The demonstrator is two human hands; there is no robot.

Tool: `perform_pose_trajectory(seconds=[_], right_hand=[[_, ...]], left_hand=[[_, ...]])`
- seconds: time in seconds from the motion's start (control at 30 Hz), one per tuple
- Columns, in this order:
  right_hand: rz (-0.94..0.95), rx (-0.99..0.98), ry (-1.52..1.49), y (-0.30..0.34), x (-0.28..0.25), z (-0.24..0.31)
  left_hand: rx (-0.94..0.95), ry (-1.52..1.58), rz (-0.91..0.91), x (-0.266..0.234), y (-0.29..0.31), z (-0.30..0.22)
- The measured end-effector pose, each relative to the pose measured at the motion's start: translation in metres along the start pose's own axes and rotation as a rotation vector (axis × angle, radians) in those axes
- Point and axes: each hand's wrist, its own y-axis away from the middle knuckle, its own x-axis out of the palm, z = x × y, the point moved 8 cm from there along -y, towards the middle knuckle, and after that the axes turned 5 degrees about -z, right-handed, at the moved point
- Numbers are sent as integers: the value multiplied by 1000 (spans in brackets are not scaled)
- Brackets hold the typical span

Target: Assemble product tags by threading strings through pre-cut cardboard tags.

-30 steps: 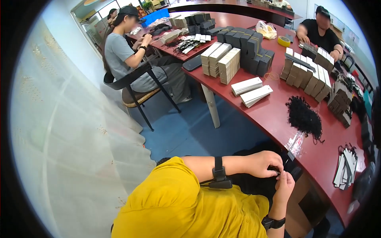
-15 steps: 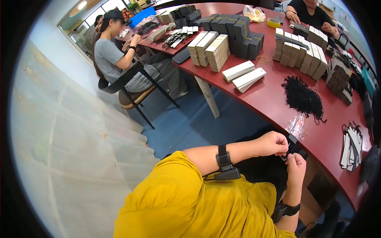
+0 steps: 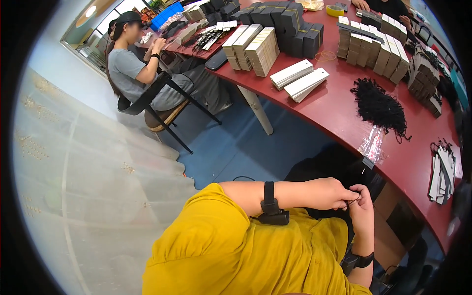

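Observation:
In front of my chest, near the table's edge, my hands meet. My left hand (image 3: pixel 335 194) is closed in a pinch, fingertips on a thin black cord (image 3: pixel 355 198). My right hand (image 3: pixel 363 204), also closed, pinches the same cord and touches the left fingertips. Whatever else the fingers may hold is hidden. On the red table (image 3: pixel 339 115) beyond lies a tangled pile of black cords (image 3: pixel 378 105). Two small stacks of white card strips (image 3: pixel 306 84) lie left of it. White and dark strips with black cords (image 3: pixel 444 172) are heaped at the right.
Banded dark blocks (image 3: pixel 300 42) and pale card stacks (image 3: pixel 373 49) stand farther back, near yellow tape (image 3: pixel 335 10). Clear plastic (image 3: pixel 372 147) lies at the near table edge. A seated person (image 3: pixel 130 64) works at the left; another person's hands (image 3: pixel 361 5) are across the table.
My hands have come closer together and slightly lower, with the left bent over toward the right. A black cord now shows between the fingers. The view has shifted a little.

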Motion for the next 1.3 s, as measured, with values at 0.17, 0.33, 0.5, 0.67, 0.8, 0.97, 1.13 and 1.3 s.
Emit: perform_pose_trajectory(seconds=[0.17,0.33,0.5,0.67,0.8,0.97,1.13,1.3], right_hand=[[7,145,-27,13,0,-43],[43,169,80,6,11,-29],[136,412,-212,12,26,-48],[184,252,475,31,-2,-6],[-27,-117,1093,48,-22,74],[-608,-252,1321,37,-118,206],[-762,-117,1571,-9,-276,207],[-736,-183,1176,-4,-208,185]], left_hand=[[175,-481,-29,16,-4,0],[105,-455,-22,5,7,12],[-215,-222,-4,2,19,28],[-442,253,-202,-13,14,31],[-331,329,-263,-40,-5,4],[-141,-385,-770,-174,-14,-31],[-296,-994,-684,-242,-24,14],[-209,-1003,-743,-250,-11,22]])
